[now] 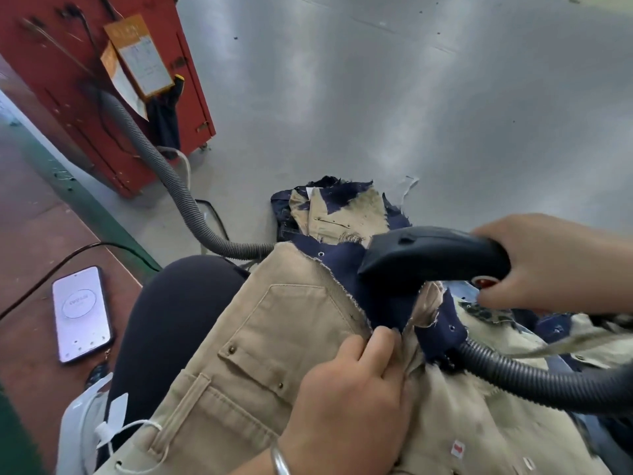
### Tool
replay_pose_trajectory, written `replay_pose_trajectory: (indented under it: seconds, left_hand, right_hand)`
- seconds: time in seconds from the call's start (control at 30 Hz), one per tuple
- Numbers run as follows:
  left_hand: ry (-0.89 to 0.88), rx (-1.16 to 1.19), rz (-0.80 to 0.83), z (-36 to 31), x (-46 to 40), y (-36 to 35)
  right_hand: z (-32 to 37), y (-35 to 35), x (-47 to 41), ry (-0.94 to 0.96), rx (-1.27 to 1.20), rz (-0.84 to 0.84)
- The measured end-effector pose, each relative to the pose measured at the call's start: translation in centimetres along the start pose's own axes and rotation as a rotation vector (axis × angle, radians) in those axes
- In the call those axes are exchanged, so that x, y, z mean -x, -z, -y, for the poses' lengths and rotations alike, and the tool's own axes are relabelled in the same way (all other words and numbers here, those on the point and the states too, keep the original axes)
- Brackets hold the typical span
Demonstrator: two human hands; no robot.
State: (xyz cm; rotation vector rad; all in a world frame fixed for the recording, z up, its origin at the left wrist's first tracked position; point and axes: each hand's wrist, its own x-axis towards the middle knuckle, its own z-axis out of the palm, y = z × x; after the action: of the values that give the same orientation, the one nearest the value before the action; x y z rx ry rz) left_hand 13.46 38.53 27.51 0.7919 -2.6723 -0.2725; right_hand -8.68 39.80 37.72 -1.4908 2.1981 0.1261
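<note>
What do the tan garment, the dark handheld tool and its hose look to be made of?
Tan garment: woven cotton-like twill, matte, frayed raw edges and stitched pockets.
Handheld tool: moulded plastic likely, smooth dark satin shell.
Hose: ribbed flexible plastic or rubber, grey, corrugated rings.

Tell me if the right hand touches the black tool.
Touching. The head view shows the right hand gripping the black tool by its rear handle, fingers curled round it.
</note>
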Motion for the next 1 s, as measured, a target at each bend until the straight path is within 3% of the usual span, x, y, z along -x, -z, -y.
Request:
replay_pose_trajectory:
  seconds: [0.23, 0.43, 0.6, 0.87, 1.0]
  left_hand:
    - [0.003, 0.007, 0.053, 0.4, -0.2, -0.1]
    - [0.008, 0.041, 0.077, 0.4, -0.3, 0.1]
    - [0.051, 0.045, 0.116, 0.6, -0.3, 0.3]
    - [0.017, 0.018, 0.080, 0.1, -0.3, -0.3]
    - [0.001, 0.017, 0.053, 0.2, -0.4, -0.2]
  right_hand:
    - [2.6, 0.2, -5.0, 0.098, -0.147, 0.055]
    - [5.7, 2.3, -9.8, 0.071, -0.221, -0.074]
    - [4.3, 5.1, -7.9, 0.089, -0.190, -0.148]
    - [2.4, 3.2, -1.6, 0.060, -0.008, 0.090]
    - [3.7, 1.9, -2.6, 0.075, 0.069, 0.109]
